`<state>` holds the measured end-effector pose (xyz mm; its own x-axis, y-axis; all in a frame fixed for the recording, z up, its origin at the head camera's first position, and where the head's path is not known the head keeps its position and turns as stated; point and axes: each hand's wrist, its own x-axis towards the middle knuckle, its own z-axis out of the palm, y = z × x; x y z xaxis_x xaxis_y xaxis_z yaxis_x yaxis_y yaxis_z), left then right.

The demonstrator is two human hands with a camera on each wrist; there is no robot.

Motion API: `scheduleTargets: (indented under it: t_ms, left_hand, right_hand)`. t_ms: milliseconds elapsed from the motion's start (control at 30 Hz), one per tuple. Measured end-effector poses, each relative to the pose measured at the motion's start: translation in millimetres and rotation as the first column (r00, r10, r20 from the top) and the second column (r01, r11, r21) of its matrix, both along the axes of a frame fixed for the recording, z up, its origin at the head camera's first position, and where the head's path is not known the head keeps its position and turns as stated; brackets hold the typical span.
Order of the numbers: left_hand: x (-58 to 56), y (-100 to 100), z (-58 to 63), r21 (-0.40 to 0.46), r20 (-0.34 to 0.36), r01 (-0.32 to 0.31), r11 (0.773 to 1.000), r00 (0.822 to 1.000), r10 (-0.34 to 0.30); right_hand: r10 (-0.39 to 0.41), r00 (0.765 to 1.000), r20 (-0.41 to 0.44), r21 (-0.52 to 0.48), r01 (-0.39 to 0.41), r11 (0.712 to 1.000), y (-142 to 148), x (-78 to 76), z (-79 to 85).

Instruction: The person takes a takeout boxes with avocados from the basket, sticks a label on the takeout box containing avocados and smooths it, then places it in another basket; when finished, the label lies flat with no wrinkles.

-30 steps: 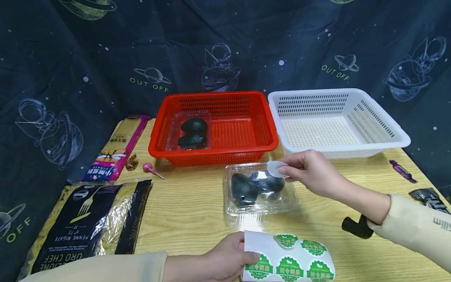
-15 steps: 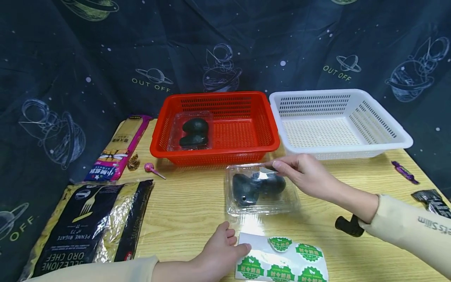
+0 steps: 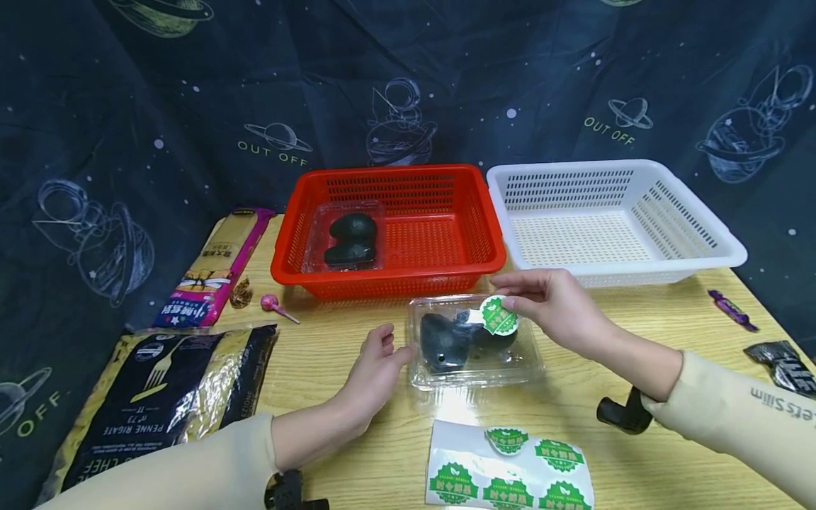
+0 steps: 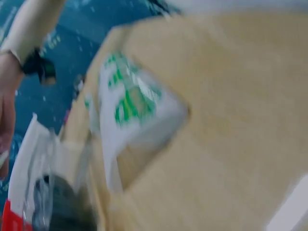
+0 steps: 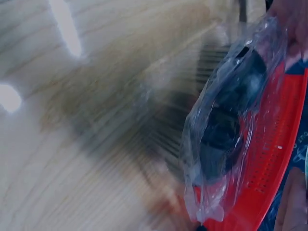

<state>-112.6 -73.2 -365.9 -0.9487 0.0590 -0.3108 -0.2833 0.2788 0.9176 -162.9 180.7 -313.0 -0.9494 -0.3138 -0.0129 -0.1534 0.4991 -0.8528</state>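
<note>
Left hand (image 3: pixel 375 361) is off the sticker sheet (image 3: pixel 513 465), which it was holding a second ago. The sheet now lies by itself on the table (image 3: pixel 325 375), nearer me than the clear box (image 3: pixel 473 380). My left fingers are loose, gripping nothing, right at the box's left edge; whether they touch it I can't tell.

Right hand (image 3: pixel 567 308) pinches one round sticker (image 3: pixel 497 320) at its edge. Earlier its white back showed; now the green printed face is up, over the right part of the lid. Can't tell if it has met the plastic.

Box sits on the table in front of the red basket (image 3: pixel 389 275), two dark fruits (image 3: pixel 443 340) inside. A similar box (image 3: pixel 317 244) sits in that basket's left end.

My reading: with the sheet let go, the work is now all at the lid. The sticker's turn and the free left hand suit placing it, with a steadying hand at the box. Main risk, I judge: a crooked or creased stick.
</note>
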Motion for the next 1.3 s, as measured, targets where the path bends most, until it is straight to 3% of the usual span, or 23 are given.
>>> scheduleTargets:
  t_ms: [67,133,267,367,433,567,867,1133,1300]
  left_hand:
    - [-6.0,-2.1,-2.4,-0.095,-0.051,0.098,0.991,0.993,-0.104]
    - [-10.1,-3.4,-4.9,-0.205,-0.112,0.178,0.962,0.973,-0.204]
    - [-17.6,-4.2,-9.6,-0.392,-0.204,0.276,0.878,0.904,-0.376]
    - [-24.4,-4.6,-12.4,-0.469,-0.233,0.325,0.821,0.851,-0.470]
    - [-28.9,-4.8,-14.2,-0.500,-0.236,0.342,0.795,0.830,-0.505]
    - [-35.6,-4.7,-17.7,-0.526,-0.227,0.360,0.771,0.814,-0.535]
    - [-40.0,-5.9,-16.9,-0.578,-0.206,0.383,0.720,0.785,-0.584]
    - [-41.1,-7.6,-14.1,-0.611,-0.179,0.414,0.675,0.758,-0.627]
    - [-41.3,-7.5,-14.4,-0.613,-0.165,0.420,0.670,0.761,-0.628]
  right_hand:
    - [-0.011,0.999,0.032,0.005,0.011,1.000,0.1,0.8,-0.1]
    - [-0.016,0.998,0.058,0.004,0.016,1.000,-0.3,1.3,-1.4]
    - [-0.024,0.992,0.127,-0.048,0.031,0.998,-1.5,0.8,-5.1]
    - [-0.044,0.979,0.199,-0.131,0.071,0.989,-3.1,-1.1,-7.9]
    - [-0.047,0.967,0.251,-0.194,0.098,0.976,-4.0,-2.5,-9.9]
    - [-0.030,0.943,0.332,-0.274,0.127,0.953,-3.5,-5.4,-14.0]
    - [-0.020,0.926,0.376,-0.259,0.126,0.958,-4.0,-7.9,-14.6]
    - [-0.071,0.931,0.358,-0.116,0.120,0.986,-15.2,-13.8,-15.4]
    - [-0.075,0.940,0.333,-0.045,0.095,0.994,-21.5,-17.7,-16.6]
